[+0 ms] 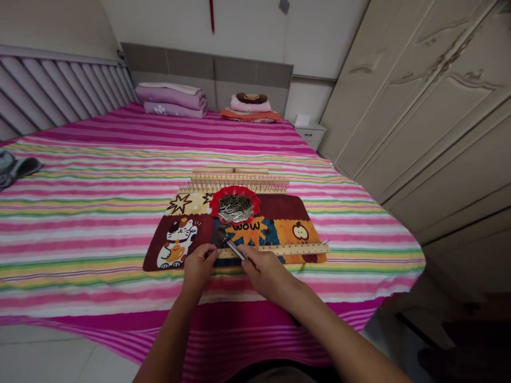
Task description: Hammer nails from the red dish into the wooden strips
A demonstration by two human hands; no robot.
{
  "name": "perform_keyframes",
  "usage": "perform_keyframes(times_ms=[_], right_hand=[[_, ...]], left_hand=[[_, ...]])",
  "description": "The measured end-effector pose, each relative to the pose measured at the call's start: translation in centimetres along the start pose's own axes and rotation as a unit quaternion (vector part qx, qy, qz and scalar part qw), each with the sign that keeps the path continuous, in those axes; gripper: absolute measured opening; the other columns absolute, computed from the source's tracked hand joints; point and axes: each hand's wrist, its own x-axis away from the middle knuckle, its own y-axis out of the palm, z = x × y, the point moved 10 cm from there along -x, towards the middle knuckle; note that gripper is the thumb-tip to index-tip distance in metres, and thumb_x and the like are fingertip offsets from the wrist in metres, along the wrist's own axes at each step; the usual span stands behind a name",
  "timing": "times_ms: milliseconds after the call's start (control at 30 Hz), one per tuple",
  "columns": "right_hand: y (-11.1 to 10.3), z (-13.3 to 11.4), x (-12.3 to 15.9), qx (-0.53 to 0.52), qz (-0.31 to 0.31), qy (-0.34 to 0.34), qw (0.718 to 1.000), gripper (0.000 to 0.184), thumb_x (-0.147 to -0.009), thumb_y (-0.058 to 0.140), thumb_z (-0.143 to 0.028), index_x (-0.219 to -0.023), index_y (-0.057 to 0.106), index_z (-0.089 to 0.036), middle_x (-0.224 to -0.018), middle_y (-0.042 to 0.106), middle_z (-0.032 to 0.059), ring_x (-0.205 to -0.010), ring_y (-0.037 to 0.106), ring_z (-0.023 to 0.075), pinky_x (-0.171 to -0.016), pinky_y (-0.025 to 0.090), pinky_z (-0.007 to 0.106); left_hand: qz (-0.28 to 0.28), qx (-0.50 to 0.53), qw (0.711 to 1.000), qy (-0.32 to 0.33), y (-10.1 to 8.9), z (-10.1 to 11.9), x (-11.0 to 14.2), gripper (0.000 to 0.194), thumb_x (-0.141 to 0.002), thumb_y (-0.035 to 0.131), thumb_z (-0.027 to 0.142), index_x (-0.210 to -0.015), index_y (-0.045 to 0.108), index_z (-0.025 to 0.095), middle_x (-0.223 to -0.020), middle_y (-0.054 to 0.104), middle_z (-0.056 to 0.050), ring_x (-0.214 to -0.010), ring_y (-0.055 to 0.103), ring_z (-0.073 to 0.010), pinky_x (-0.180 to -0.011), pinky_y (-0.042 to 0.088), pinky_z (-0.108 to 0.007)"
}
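Note:
My right hand is closed around the handle of a hammer. The dark head of the hammer is blurred and hangs over the left end of a wooden strip. Nails stick up along that strip, which lies across a patterned mat. At its left end, my left hand pinches thumb and forefinger together; what sits between them is too small to tell. Just beyond the hammer, a red scalloped bowl full of loose nails rests on the mat.
Behind the bowl lie more nail-studded wooden strips and a few bare ones. Everything rests on a bed with a striped sheet. Folded bedding is stacked by the headboard. A wardrobe stands at the right.

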Motion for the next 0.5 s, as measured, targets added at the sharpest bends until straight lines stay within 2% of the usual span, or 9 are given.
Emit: perform_keyframes(times_ms=[133, 200, 267, 367, 433, 500], right_hand=[[-0.5, -0.4, 1.4, -0.026, 0.007, -0.018, 0.999, 0.039, -0.088, 0.041, -0.014, -0.123, 0.054, -0.022, -0.093, 0.068, 0.0044, -0.083, 0.062, 0.0170, -0.076, 0.047, 0.027], [-1.4, -0.5, 3.3, -0.063, 0.007, -0.019, 0.998, 0.040, -0.090, 0.039, -0.017, -0.129, 0.050, -0.023, -0.094, 0.067, 0.0032, -0.080, 0.061, 0.0158, -0.075, 0.048, 0.026], [-1.7, 0.4, 5.8, -0.094, -0.017, 0.010, 0.995, 0.039, -0.092, 0.039, -0.021, -0.128, 0.051, -0.024, -0.086, 0.066, 0.0008, -0.071, 0.059, 0.0137, -0.068, 0.048, 0.024], [-0.7, 3.3, 10.1, -0.117, -0.088, 0.069, 0.987, 0.042, -0.091, 0.038, -0.021, -0.130, 0.050, -0.025, -0.083, 0.066, -0.0003, -0.069, 0.059, 0.0140, -0.067, 0.048, 0.024], [0.0, 6.2, 12.8, -0.131, -0.097, 0.108, 0.981, 0.040, -0.090, 0.038, -0.023, -0.126, 0.056, -0.025, -0.084, 0.067, 0.0012, -0.072, 0.060, 0.0159, -0.068, 0.049, 0.025], [0.9, 9.6, 15.0, -0.143, -0.079, 0.154, 0.974, 0.037, -0.088, 0.041, -0.028, -0.120, 0.060, -0.023, -0.088, 0.068, 0.0036, -0.077, 0.061, 0.0188, -0.072, 0.049, 0.029]], left_hand=[[0.003, 0.001, 1.000, 0.010, 0.0, 0.3, 0.0, 0.017, -0.062, 0.060, 0.041, -0.064, 0.065, 0.024, -0.068, 0.067, 0.001, -0.066, 0.059, -0.0167, -0.065, 0.045, -0.026], [0.001, 0.003, 1.000, 0.007, 0.1, 0.1, 0.0, 0.017, -0.062, 0.059, 0.040, -0.065, 0.066, 0.025, -0.069, 0.068, 0.000, -0.067, 0.059, -0.0169, -0.066, 0.045, -0.026], [-0.009, 0.007, 1.000, -0.001, 0.1, -0.3, -0.1, 0.019, -0.062, 0.059, 0.040, -0.066, 0.067, 0.024, -0.068, 0.068, 0.000, -0.065, 0.059, -0.0167, -0.064, 0.045, -0.027], [-0.048, 0.044, 0.997, -0.038, 0.3, -1.3, -0.6, 0.027, -0.056, 0.063, 0.043, -0.073, 0.069, 0.023, -0.070, 0.069, -0.001, -0.064, 0.059, -0.0171, -0.062, 0.046, -0.028], [-0.056, 0.079, 0.993, -0.064, -0.1, -1.6, -1.2, 0.032, -0.055, 0.063, 0.043, -0.078, 0.069, 0.022, -0.075, 0.071, -0.003, -0.067, 0.061, -0.0181, -0.063, 0.046, -0.028], [-0.036, 0.080, 0.994, -0.066, -0.9, -0.8, -2.3, 0.032, -0.058, 0.061, 0.043, -0.079, 0.069, 0.021, -0.079, 0.072, -0.004, -0.071, 0.062, -0.0189, -0.065, 0.047, -0.029]])
